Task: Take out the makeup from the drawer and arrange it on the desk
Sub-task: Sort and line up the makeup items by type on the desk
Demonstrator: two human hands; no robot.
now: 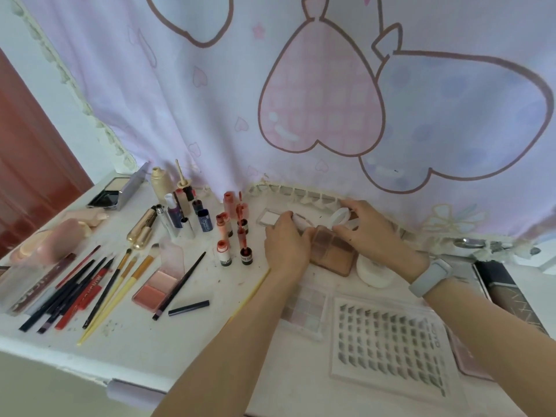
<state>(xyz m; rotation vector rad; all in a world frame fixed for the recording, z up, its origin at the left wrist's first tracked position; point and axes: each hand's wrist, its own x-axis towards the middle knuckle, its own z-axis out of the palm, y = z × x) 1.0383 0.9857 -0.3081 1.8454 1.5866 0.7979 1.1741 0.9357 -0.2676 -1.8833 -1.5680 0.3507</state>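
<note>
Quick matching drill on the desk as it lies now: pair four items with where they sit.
Items:
1. false-lash tray
2. open powder compact
3. two-pan blush palette
4. brown eyeshadow palette

Places:
A. far left corner, lid raised
B. between both hands
C. near edge, right of the forearms
D. among the brushes, left of centre

Pairs: 1-C, 2-A, 3-D, 4-B
</note>
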